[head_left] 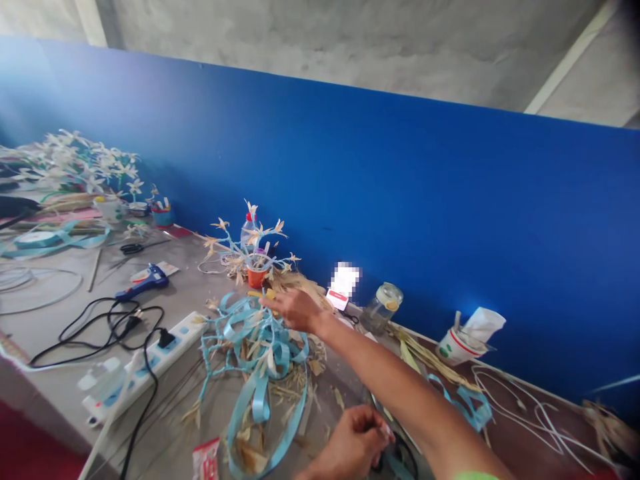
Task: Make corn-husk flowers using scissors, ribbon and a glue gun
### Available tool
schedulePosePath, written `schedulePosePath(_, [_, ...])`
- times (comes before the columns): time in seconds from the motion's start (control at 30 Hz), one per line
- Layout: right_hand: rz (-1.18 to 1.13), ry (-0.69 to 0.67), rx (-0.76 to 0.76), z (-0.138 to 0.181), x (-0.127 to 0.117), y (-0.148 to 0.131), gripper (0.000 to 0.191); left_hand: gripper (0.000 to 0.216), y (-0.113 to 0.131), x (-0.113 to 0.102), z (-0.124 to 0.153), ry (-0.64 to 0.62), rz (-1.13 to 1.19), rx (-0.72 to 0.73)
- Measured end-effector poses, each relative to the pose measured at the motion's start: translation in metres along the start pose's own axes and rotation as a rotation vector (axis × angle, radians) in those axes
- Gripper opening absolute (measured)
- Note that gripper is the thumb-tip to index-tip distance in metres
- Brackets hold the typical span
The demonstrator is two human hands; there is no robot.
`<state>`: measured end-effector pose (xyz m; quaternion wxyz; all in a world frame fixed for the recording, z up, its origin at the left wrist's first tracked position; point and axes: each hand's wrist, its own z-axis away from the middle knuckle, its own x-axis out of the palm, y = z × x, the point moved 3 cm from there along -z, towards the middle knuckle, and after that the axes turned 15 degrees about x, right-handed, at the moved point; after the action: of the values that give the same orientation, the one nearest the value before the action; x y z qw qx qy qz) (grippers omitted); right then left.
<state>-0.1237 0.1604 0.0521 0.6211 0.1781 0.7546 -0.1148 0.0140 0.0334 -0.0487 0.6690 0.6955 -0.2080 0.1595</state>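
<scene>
My right hand [295, 308] reaches far forward over a tangle of light blue ribbon [260, 353] mixed with dry straw leaves. Its fingers are stretched out flat and hold nothing. The fingertips point at a small yellow object [263, 293] in front of an orange cup [257, 275] that holds a blue-stemmed straw flower branch [247, 237]. My left hand [356, 445] is low at the frame's bottom with its fingers curled shut; what they grip is hidden. Black scissor-like handles [400, 459] lie right beside it.
A white power strip [150, 360] with black cords, a blue glue gun [145, 283] and scissors [132, 248] lie to the left. A glass jar [383, 305], a paper cup [453, 347] and white wires [525, 400] sit along the blue partition [450, 200]. Straw flowers [75, 160] pile at far left.
</scene>
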Motion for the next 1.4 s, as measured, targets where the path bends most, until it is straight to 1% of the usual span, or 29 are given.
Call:
schedulePosePath(0.03, [0.034, -0.017, -0.061, 0.001, 0.004, -0.005, 0.051, 0.048, 0.000, 0.000, 0.001, -0.023, -0.015, 0.003])
schedulePosePath(0.1, [0.076, -0.025, -0.130, -0.001, 0.012, -0.014, 0.042, 0.054, -0.001, 0.000, 0.003, -0.062, -0.051, 0.016])
schedulePosePath(0.2, [0.109, -0.035, -0.182, -0.006, 0.020, -0.020, 0.027, 0.059, -0.003, -0.003, 0.002, -0.079, -0.082, 0.036])
schedulePosePath(0.27, [0.121, -0.050, -0.212, -0.008, 0.020, -0.019, 0.022, 0.058, -0.004, -0.005, 0.001, -0.066, -0.080, 0.040])
schedulePosePath(0.37, [0.055, -0.016, -0.206, -0.005, 0.010, -0.012, 0.022, 0.057, -0.007, -0.007, -0.002, -0.012, -0.053, 0.041])
schedulePosePath(0.47, [-0.099, 0.077, -0.124, 0.004, -0.013, -0.003, 0.023, 0.058, -0.011, -0.008, -0.003, 0.015, -0.025, 0.054])
schedulePosePath(0.5, [-0.199, 0.123, -0.066, 0.006, -0.021, 0.000, 0.023, 0.058, -0.013, -0.008, -0.004, 0.013, -0.015, 0.061])
schedulePosePath(0.57, [-0.682, 0.240, 0.165, 0.007, -0.037, 0.010, 0.019, 0.058, -0.014, -0.007, -0.004, 0.011, -0.005, 0.071])
schedulePosePath(0.63, [-1.195, 0.300, 0.418, 0.004, -0.041, 0.017, 0.014, 0.059, -0.013, -0.006, -0.004, 0.023, -0.010, 0.059])
schedulePosePath(0.67, [-1.392, 0.316, 0.530, 0.002, -0.040, 0.019, 0.013, 0.059, -0.011, -0.006, -0.004, 0.029, -0.017, 0.048])
schedulePosePath(0.73, [-1.634, 0.341, 0.677, -0.003, -0.036, 0.018, 0.015, 0.059, -0.007, -0.005, -0.004, 0.035, -0.034, 0.027])
schedulePosePath(0.83, [-1.818, 0.419, 0.784, -0.010, -0.034, 0.020, 0.018, 0.056, -0.003, -0.005, -0.003, 0.030, -0.052, 0.005])
schedulePosePath(0.9, [-1.848, 0.467, 0.798, -0.013, -0.042, 0.026, 0.019, 0.055, -0.004, -0.006, -0.003, 0.027, -0.061, -0.005])
schedulePosePath(1.0, [-1.870, 0.592, 0.783, -0.014, -0.070, 0.047, 0.018, 0.056, -0.008, -0.007, -0.003, 0.027, -0.054, -0.001])
schedulePosePath(1.03, [-1.889, 0.697, 0.736, -0.013, -0.083, 0.056, 0.017, 0.057, -0.009, -0.007, -0.004, 0.028, -0.048, 0.003])
schedulePosePath(1.07, [-1.903, 0.763, 0.654, -0.013, -0.095, 0.063, 0.017, 0.057, -0.010, -0.007, -0.004, 0.025, -0.043, 0.005])
schedulePosePath(1.1, [-1.900, 0.813, 0.587, -0.014, -0.105, 0.069, 0.017, 0.058, -0.010, -0.007, -0.004, 0.023, -0.039, 0.007])
schedulePosePath(1.13, [-1.876, 0.864, 0.550, -0.014, -0.112, 0.073, 0.017, 0.058, -0.010, -0.006, -0.003, 0.021, -0.037, 0.007])
schedulePosePath(1.17, [-1.840, 0.878, 0.539, -0.015, -0.115, 0.074, 0.017, 0.058, -0.010, -0.005, -0.003, 0.021, -0.038, 0.003])
schedulePosePath(1.23, [-1.764, 0.853, 0.590, -0.017, -0.107, 0.072, 0.017, 0.058, -0.007, -0.005, -0.002, 0.020, -0.048, -0.003])
schedulePosePath(1.33, [-1.713, 0.701, 0.715, -0.022, -0.073, 0.061, 0.018, 0.057, -0.003, -0.003, -0.001, 0.002, -0.074, -0.007])
schedulePosePath(1.4, [-1.703, 0.628, 0.788, -0.027, -0.051, 0.057, 0.019, 0.057, -0.001, -0.003, -0.001, -0.004, -0.080, -0.008])
